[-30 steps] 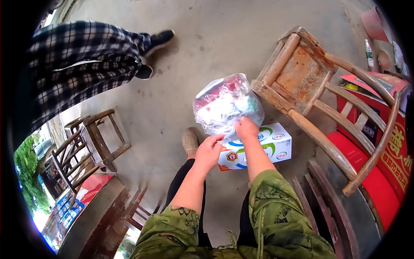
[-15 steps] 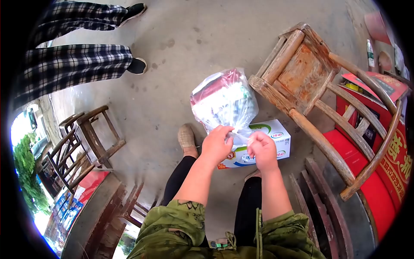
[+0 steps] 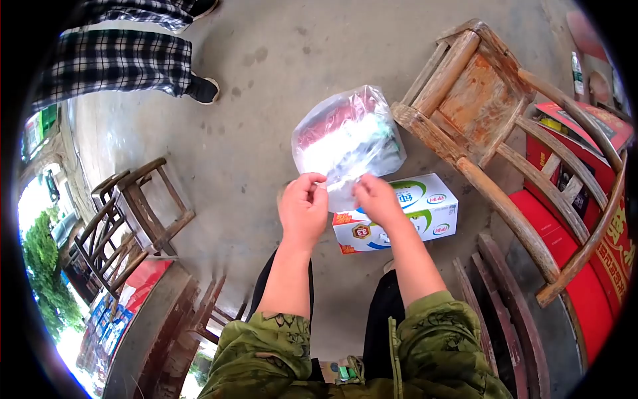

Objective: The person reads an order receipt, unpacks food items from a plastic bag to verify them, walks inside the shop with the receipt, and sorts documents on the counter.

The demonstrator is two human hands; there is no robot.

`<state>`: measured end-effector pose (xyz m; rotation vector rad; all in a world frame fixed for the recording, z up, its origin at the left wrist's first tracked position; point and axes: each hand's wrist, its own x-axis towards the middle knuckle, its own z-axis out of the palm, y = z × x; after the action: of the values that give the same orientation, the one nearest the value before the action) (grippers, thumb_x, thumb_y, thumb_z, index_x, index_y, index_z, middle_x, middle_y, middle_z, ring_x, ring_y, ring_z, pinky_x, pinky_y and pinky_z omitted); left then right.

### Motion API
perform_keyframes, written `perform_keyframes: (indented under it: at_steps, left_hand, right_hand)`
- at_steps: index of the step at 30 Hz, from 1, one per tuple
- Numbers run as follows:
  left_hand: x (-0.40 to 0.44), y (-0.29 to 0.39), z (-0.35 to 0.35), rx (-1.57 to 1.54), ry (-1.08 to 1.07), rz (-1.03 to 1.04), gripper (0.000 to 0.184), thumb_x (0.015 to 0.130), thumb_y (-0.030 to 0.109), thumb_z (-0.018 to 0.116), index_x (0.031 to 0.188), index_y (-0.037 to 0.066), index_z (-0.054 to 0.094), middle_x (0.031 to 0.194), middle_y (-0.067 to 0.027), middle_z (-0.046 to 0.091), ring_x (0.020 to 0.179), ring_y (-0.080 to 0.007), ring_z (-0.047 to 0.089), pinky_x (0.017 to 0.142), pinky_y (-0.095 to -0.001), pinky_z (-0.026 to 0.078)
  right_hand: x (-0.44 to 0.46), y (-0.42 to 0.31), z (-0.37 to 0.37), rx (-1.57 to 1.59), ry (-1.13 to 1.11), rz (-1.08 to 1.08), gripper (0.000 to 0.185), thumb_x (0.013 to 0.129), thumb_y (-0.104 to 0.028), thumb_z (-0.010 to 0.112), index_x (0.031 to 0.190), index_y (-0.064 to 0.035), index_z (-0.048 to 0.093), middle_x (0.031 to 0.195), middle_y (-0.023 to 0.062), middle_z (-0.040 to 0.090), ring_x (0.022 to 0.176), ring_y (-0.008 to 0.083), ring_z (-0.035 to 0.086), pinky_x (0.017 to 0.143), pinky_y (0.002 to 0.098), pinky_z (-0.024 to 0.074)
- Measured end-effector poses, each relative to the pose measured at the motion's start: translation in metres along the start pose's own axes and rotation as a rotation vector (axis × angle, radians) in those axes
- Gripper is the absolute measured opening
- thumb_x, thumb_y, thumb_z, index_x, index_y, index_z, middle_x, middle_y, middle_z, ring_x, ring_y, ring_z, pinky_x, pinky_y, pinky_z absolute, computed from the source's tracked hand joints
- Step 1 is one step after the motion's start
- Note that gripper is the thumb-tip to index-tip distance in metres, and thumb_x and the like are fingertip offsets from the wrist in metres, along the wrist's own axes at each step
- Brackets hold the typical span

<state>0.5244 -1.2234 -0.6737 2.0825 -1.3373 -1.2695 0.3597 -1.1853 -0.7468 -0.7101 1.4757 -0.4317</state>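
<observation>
"What do the left hand point(image 3: 304, 207) and right hand point(image 3: 377, 199) hold?"
"Their fingers pinch the gathered end of a plastic bag point(image 3: 349, 136)."
"Where's the bag?"
"Right by the white box point(image 3: 425, 206), near the wooden chair point(image 3: 477, 100)."

The scene is viewed by a single head-worn camera, aimed forward and steeply down at the floor point(image 3: 246, 153). The sleeves point(image 3: 442, 342) are seen entering from six o'clock; the hands point(image 3: 304, 211) are framed near the centre, from close above. The wide, rounded view is blackened toward three and nine o'clock.
</observation>
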Motion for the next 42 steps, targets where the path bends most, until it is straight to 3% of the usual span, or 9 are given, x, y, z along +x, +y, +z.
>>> perform_keyframes:
  at_steps: [5, 12, 14, 19, 23, 26, 37, 39, 42]
  left_hand:
    - [0.01, -0.011, -0.041, -0.056, 0.167, 0.1, 0.008, 0.088, 0.011, 0.062, 0.084, 0.004, 0.063, 0.07, -0.0004, 0.05, 0.065, -0.0126, 0.047, 0.062, -0.0257, 0.039]
    - [0.012, -0.003, -0.067, -0.762, 0.115, 0.056, 0.023, 0.095, 0.023, 0.056, 0.084, 0.002, 0.059, 0.088, -0.0031, 0.054, 0.081, -0.0138, 0.052, 0.08, -0.0287, 0.041]
    - [0.013, 0.003, -0.074, -1.004, 0.086, 0.02, 0.026, 0.095, 0.026, 0.055, 0.088, 0.002, 0.06, 0.094, -0.0053, 0.056, 0.085, -0.0163, 0.054, 0.086, -0.0315, 0.043]
    - [0.012, 0.002, -0.085, -1.168, -0.048, -0.054, 0.031, 0.092, 0.032, 0.057, 0.095, 0.002, 0.063, 0.119, -0.0143, 0.054, 0.099, -0.0248, 0.059, 0.085, -0.0375, 0.049]
    - [0.012, 0.007, -0.089, -1.17, -0.165, 0.032, 0.023, 0.092, 0.024, 0.058, 0.09, 0.003, 0.067, 0.143, -0.0224, 0.041, 0.109, -0.0315, 0.06, 0.068, -0.0346, 0.056]
    - [0.01, 0.013, -0.082, -1.067, -0.147, 0.108, 0.017, 0.092, 0.015, 0.057, 0.086, 0.004, 0.069, 0.148, -0.0241, 0.034, 0.113, -0.0343, 0.059, 0.063, -0.033, 0.057]
    - [0.002, 0.016, -0.067, -0.796, -0.264, 0.197, 0.016, 0.083, 0.002, 0.063, 0.067, -0.001, 0.067, 0.146, -0.0219, 0.038, 0.112, -0.0282, 0.059, 0.081, -0.033, 0.05]
    - [0.004, 0.016, -0.069, -0.816, -0.235, 0.193, 0.017, 0.082, 0.002, 0.062, 0.067, -0.001, 0.067, 0.146, -0.0224, 0.039, 0.112, -0.0281, 0.059, 0.081, -0.0332, 0.05]
    - [0.006, 0.015, -0.076, -0.859, -0.187, 0.127, 0.017, 0.082, 0.003, 0.062, 0.066, 0.0, 0.067, 0.145, -0.0238, 0.039, 0.109, -0.0275, 0.059, 0.081, -0.0331, 0.05]
  right_hand:
    - [0.001, -0.063, -0.079, 0.446, 0.356, -0.222, 0.035, 0.098, -0.011, 0.048, 0.131, -0.001, 0.051, 0.1, 0.0074, 0.067, 0.071, 0.0115, 0.061, 0.07, 0.0254, 0.0483]
    - [-0.002, -0.084, -0.066, -0.222, 0.289, -0.618, 0.029, 0.094, -0.013, 0.052, 0.12, -0.0024, 0.061, 0.103, 0.0109, 0.067, 0.099, 0.0223, 0.061, 0.089, 0.0316, 0.0463]
    - [0.006, -0.088, -0.059, -0.522, -0.105, -0.35, 0.026, 0.091, -0.013, 0.053, 0.111, -0.0033, 0.066, 0.109, 0.0153, 0.066, 0.107, 0.0304, 0.06, 0.096, 0.036, 0.0446]
    - [0.079, -0.07, -0.018, -1.136, -0.197, 0.047, 0.027, 0.083, -0.017, 0.062, 0.107, -0.0044, 0.067, 0.112, 0.0169, 0.064, 0.115, 0.0293, 0.056, 0.097, 0.0395, 0.0447]
    - [0.085, -0.048, -0.003, -1.368, 0.048, -0.363, 0.04, 0.083, -0.006, 0.05, 0.121, -0.0097, 0.062, 0.131, 0.0162, 0.056, 0.122, 0.0296, 0.052, 0.104, 0.0457, 0.0381]
    - [0.087, -0.018, -0.002, -1.363, -0.005, -0.438, 0.039, 0.08, -0.017, 0.064, 0.119, -0.0128, 0.063, 0.118, 0.0141, 0.063, 0.113, 0.032, 0.058, 0.099, 0.0444, 0.0419]
    - [0.05, -0.049, -0.027, -1.357, -0.699, 0.362, 0.036, 0.082, -0.012, 0.058, 0.117, -0.0196, 0.068, 0.123, 0.0099, 0.064, 0.113, 0.0295, 0.06, 0.098, 0.0388, 0.0453]
    - [0.051, -0.073, -0.017, -1.203, -0.176, 0.293, 0.035, 0.083, -0.017, 0.057, 0.116, -0.0159, 0.068, 0.119, 0.0103, 0.065, 0.112, 0.029, 0.061, 0.096, 0.0383, 0.0465]
    - [0.105, -0.066, -0.022, -1.377, -0.422, 0.266, 0.034, 0.084, -0.025, 0.057, 0.114, -0.0116, 0.068, 0.118, 0.0109, 0.066, 0.11, 0.0294, 0.062, 0.094, 0.0385, 0.0482]
